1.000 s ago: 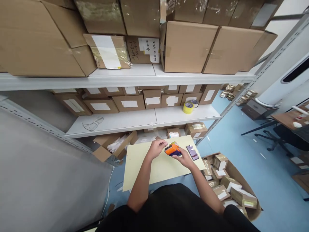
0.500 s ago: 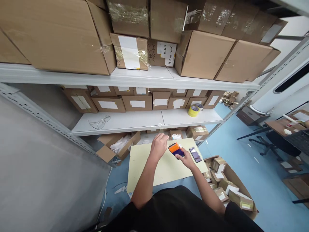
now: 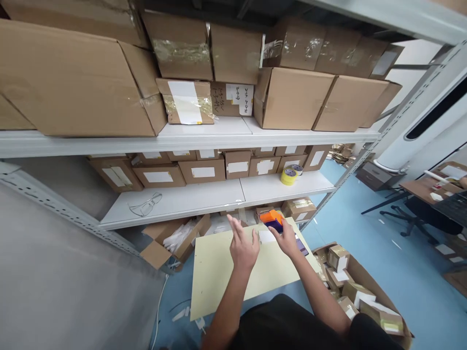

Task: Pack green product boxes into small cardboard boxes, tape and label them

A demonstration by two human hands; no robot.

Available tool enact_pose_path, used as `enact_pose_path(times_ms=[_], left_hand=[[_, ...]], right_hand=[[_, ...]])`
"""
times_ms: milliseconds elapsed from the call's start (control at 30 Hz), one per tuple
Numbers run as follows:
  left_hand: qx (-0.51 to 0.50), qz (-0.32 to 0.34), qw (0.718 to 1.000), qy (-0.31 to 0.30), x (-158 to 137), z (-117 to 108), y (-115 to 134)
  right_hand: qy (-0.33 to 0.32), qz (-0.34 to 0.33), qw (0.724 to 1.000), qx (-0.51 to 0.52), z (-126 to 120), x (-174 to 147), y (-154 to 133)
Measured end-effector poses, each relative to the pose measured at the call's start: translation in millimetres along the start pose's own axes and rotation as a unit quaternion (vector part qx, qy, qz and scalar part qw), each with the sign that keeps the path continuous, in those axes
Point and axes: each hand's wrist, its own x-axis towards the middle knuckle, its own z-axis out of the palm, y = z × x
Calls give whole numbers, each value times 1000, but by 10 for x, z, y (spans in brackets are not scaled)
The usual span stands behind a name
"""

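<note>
My right hand point(image 3: 285, 239) is closed around an orange and dark purple hand-held object point(image 3: 272, 219), whose exact kind I cannot make out. It is held above the far right part of a pale yellow board point(image 3: 219, 272). To its left, my left hand point(image 3: 243, 247) is raised over the board, thumb apart from the fingers, with nothing visible in it. A white slip point(image 3: 267, 236) shows between the two hands, just below the object. Partly hidden behind my right wrist lies a phone point(image 3: 301, 247) on the board.
Shelves point(image 3: 189, 194) with several cardboard boxes point(image 3: 202, 171) stand ahead. Yellow tape rolls point(image 3: 288, 176) and glasses point(image 3: 146, 204) rest on the middle shelf. A large carton point(image 3: 386, 301) of small boxes is at right, an open box point(image 3: 156, 253) at left.
My left hand has opened from a closed shape and turned upright. My right hand has tilted the orange and purple object and raised it slightly. A white slip now shows beneath it. The view has shifted upward.
</note>
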Motion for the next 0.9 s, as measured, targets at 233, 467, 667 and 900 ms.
enact_pose_path(times_ms=[233,467,667,900], left_hand=[[70,16,997,-14,312,-54,103],[112,-7,994,-17,147,163,184],[174,-21,984,9,-88,147,302],[200,-99,972,71,-480,97,185]], right_hand=[[-28,-54,998,-33,-89,927,485],[-125,-73,975,-169,-41,2134,683],[-181,-64,952,-239,116,2436,805],[-15,-191,980,-59,481,1955,887]])
